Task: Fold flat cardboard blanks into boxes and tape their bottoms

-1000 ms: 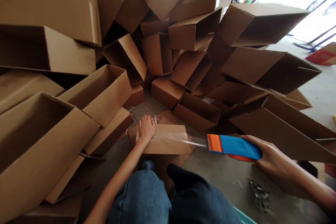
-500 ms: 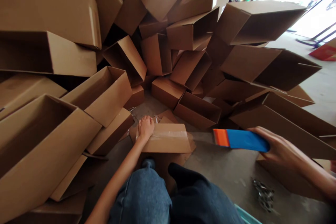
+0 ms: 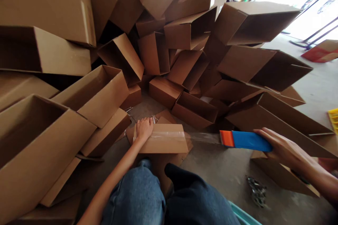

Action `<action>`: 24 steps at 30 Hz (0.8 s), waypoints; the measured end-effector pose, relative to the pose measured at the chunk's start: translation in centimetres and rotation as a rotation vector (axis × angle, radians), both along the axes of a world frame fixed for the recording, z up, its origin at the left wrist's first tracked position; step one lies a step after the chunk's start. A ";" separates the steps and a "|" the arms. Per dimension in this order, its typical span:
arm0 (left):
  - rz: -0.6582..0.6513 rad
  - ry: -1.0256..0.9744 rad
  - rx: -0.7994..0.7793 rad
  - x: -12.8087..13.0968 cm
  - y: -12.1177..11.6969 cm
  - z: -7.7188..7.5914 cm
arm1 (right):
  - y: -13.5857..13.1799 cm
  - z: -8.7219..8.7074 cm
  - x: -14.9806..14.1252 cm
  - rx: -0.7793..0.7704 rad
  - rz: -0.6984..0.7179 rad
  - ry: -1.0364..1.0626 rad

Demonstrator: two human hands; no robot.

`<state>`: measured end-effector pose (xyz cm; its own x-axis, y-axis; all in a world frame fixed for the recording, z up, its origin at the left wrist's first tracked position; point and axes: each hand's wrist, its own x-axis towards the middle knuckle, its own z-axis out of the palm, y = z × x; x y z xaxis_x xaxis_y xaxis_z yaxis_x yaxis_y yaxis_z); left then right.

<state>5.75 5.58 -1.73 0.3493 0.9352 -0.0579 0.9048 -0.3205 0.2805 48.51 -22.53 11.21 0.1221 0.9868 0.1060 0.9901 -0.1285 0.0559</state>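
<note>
A small cardboard box [image 3: 166, 143] lies on the floor just beyond my knees. My left hand [image 3: 144, 129] presses down on its left end, fingers curled over the edge and over the start of a clear tape strip [image 3: 169, 134]. My right hand [image 3: 283, 149] grips a blue tape dispenser with an orange blade end [image 3: 244, 140], held to the right of the box. Clear tape stretches from the box top across to the dispenser.
A tall heap of empty brown cardboard boxes [image 3: 111, 88] surrounds the spot on the left, front and right. Grey concrete floor [image 3: 227, 172] lies to the right, with a crumpled scrap [image 3: 255, 190] on it. A teal bin edge [image 3: 243, 216] shows by my right leg.
My right hand has pulled the dispenser farther right, away from the box, stretching the tape. My left hand has stayed on the box's left end.
</note>
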 end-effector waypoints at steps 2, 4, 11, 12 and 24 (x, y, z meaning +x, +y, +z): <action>0.002 0.003 -0.005 0.0 0.0 0.1 | 0.1 -0.5 1.0 -0.064 0.075 -0.039; 0.004 0.007 -0.010 0.0 0.0 0.3 | 0.1 -1.4 2.1 -0.074 0.097 -0.082; -0.001 -0.007 -0.012 0.0 0.0 0.2 | 1.5 -5.6 3.7 -0.122 0.080 -0.079; 0.000 -0.010 -0.013 0.0 0.1 0.0 | 1.9 -6.0 3.5 -0.136 0.075 -0.064; 0.015 -0.011 -0.024 0.0 0.2 0.0 | 5.3 -7.6 -1.2 -0.151 0.252 -0.086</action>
<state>5.74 5.77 -1.75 0.3355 0.9389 -0.0769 0.9063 -0.2995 0.2982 47.32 -17.19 3.58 -0.1314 0.9903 -0.0446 0.9807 0.1364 0.1404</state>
